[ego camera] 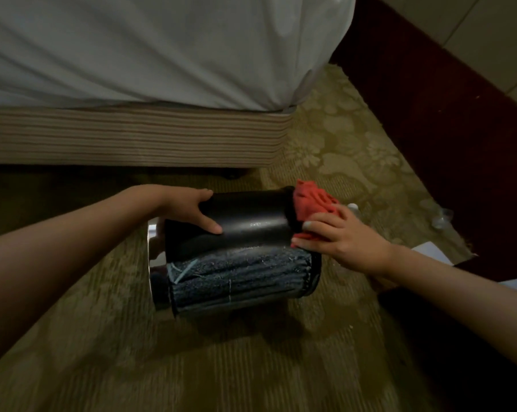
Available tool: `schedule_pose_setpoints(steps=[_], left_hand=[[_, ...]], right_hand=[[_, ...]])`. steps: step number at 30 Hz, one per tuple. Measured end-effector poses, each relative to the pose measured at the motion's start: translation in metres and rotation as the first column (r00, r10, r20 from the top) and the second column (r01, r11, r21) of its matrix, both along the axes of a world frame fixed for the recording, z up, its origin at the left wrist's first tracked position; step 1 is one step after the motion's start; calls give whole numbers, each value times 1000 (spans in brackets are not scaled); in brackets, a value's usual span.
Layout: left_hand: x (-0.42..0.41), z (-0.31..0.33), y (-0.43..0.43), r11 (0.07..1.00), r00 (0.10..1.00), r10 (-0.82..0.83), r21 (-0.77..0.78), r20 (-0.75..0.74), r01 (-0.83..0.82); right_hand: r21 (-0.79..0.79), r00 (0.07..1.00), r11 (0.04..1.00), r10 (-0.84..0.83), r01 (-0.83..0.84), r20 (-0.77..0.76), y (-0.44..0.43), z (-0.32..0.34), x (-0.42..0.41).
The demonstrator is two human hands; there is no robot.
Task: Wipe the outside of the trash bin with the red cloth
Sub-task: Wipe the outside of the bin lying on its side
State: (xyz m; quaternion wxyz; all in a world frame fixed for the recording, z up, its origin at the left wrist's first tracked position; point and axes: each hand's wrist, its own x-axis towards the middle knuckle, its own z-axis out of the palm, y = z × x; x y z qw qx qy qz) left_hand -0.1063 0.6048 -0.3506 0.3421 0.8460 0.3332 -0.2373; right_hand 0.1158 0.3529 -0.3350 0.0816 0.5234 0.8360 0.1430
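right grip (342, 237) pressing crumpled red cloth (310, 197) against smooth cylindrical trash bin (248, 215)

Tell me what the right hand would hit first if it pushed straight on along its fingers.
The red cloth under the right hand, then probably the end of the trash bin behind it.

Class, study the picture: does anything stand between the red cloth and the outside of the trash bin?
Nothing visible does. The right hand presses the red cloth directly against the right end of the trash bin. The left hand rests on the bin's upper side, apart from the cloth.
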Motion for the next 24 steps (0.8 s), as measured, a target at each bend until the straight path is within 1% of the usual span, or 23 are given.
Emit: schedule_pose_setpoints(steps=[2, 4, 6, 8, 10, 14, 17, 18, 19, 21, 22, 23, 24], left_hand=[[3, -1, 1, 1000, 1000, 2, 8, -15, -2], [3, -2, 2, 1000, 1000, 15, 0, -16, -15], [2, -3, 2, 999, 999, 34, -11, -2, -34], [2, -4, 2, 998, 998, 56, -11, 21, -56], [1, -5, 3, 998, 998, 63, -28, 22, -62], [0, -4, 8, 997, 999, 43, -64, -1, -43], [1, -4, 7, 997, 999, 39, -62, 3, -39], [0, -4, 6, 997, 999, 47, -65, 6, -46], [-1, -4, 5, 996, 998, 55, -69, 10, -54], [-3, -6, 2, 996, 998, 59, -67, 19, -57], [-3, -7, 1, 996, 998, 59, -63, 25, -57], [-3, -7, 0, 997, 998, 58, -58, 25, -56], [-3, -6, 2, 997, 998, 57, -56, 17, -56]], right_hand=[[25, 999, 1000, -9, 8, 44, 0, -1, 1], [77, 999, 997, 7, -10, 33, 16, -7, -20], [100, 997, 992, 72, -73, 22, 40, -15, -50], [79, 993, 990, 121, -120, -5, 56, -20, -68], [76, 994, 992, 105, -104, -14, 49, -18, -60], [87, 999, 996, 21, -18, -27, 8, -8, -3], [67, 999, 997, -25, 27, -26, 4, -3, 3], [63, 998, 996, -63, 65, -25, 12, -3, -2], [48, 989, 989, -141, 143, -37, 25, -4, -7], [23, 926, 928, -368, 371, -77, 55, -3, -9], [-2, 887, 891, -453, 455, -86, 66, -3, -9], [-55, 858, 863, -505, 502, -96, 71, -2, -7], [-86, 846, 857, -516, 509, -132, 71, -2, -5]])
